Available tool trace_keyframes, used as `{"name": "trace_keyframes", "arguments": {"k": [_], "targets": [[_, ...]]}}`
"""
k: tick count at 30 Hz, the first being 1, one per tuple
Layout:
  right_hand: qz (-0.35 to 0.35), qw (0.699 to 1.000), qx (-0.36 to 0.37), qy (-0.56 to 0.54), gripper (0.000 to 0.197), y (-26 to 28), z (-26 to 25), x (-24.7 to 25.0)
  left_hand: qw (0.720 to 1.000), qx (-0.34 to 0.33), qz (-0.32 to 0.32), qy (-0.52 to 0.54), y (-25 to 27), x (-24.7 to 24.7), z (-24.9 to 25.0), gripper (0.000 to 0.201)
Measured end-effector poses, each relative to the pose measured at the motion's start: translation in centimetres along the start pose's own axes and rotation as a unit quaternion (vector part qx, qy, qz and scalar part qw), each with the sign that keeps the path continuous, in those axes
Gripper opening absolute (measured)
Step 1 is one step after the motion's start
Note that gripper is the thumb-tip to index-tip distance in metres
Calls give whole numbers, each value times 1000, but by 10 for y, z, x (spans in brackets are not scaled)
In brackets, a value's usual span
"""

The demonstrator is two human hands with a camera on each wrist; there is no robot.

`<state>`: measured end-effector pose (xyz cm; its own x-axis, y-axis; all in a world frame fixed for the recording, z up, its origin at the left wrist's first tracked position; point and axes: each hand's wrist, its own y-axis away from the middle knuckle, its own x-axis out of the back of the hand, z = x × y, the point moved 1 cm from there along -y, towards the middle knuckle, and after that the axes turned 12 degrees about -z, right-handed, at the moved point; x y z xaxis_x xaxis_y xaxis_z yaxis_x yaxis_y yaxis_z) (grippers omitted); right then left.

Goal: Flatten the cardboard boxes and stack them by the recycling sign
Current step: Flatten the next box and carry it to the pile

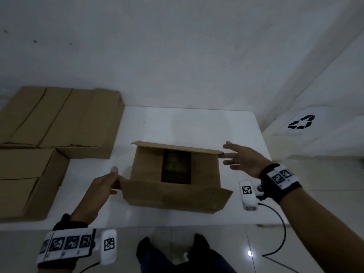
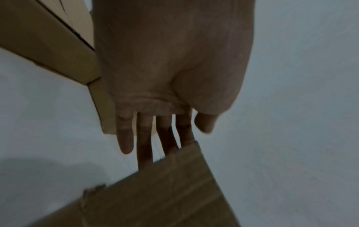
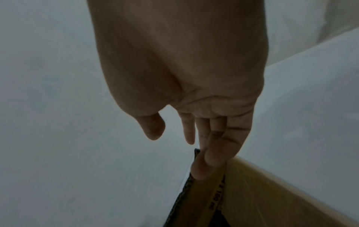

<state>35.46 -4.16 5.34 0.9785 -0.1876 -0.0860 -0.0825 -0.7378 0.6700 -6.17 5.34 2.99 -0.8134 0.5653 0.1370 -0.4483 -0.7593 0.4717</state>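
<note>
Feet (image 1: 171, 247) on tiled floor at the desk's (image 1: 197, 125) near edge. Left hand (image 1: 102, 186), fingers straight, presses the near-left corner of the open box (image 1: 173, 174); right hand (image 1: 242, 160), fingers straight and spread, touches the box's far-right flap corner. Neither grasps. Box sits mid-desk near the front edge, mouth up, flaps out, long axis running left to right. Dark label inside on the bottom. Judged light, stiff along creases, easily dented; best held at opposite corners to skew it flat. Two closed boxes (image 1: 59, 119) at the desk's left edge. Recycling sign (image 1: 301, 123) on the floor beyond the right edge.
</note>
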Motion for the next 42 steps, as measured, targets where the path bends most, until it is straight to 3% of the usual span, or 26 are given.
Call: {"name": "trace_keyframes", "arguments": {"k": [4, 6, 9, 10, 12, 15, 17, 19, 23, 27, 31, 36, 39, 42], "targets": [[-20, 994, 41, 103, 51, -7, -38, -4, 980, 24, -160, -120, 25, 12, -16, 22], [-27, 986, 60, 153, 58, -15, -51, -8, 958, 43, -235, -162, 31, 13, -28, 41], [-24, 964, 86, 251, 66, -40, -57, -21, 932, 49, -272, -236, 30, 4, -45, 77], [-18, 945, 104, 308, 68, -51, -55, -25, 924, 34, -273, -267, 27, -2, -52, 87], [4, 877, 135, 460, 67, -73, -48, -37, 886, -1, -263, -381, 18, -16, -66, 109], [72, 787, 67, 609, 78, -100, -31, -49, 833, -9, -192, -519, 1, -35, -90, 114], [101, 724, 48, 680, 85, -119, -22, -52, 822, -14, -162, -546, -8, -45, -100, 118], [93, 687, 39, 719, 88, -137, -16, -53, 821, -10, -154, -549, -13, -53, -100, 120], [12, 730, -33, 683, 84, -162, -13, -51, 842, 5, -134, -522, -15, -61, -97, 94], [4, 728, -47, 684, 75, -179, -7, -46, 877, -42, -74, -473, -16, -66, -106, 68], [28, 750, -4, 661, 49, -179, 0, -45, 886, -33, -30, -462, -24, -68, -110, 80], [25, 745, -11, 667, 37, -175, -3, -43, 862, -14, -41, -504, -27, -63, -111, 75], [9, 726, -46, 686, 42, -164, -6, -39, 856, -4, -95, -508, -27, -57, -94, 65], [9, 723, -68, 687, 58, -147, -6, -32, 823, -11, -164, -544, -30, -44, -79, 63]]}}
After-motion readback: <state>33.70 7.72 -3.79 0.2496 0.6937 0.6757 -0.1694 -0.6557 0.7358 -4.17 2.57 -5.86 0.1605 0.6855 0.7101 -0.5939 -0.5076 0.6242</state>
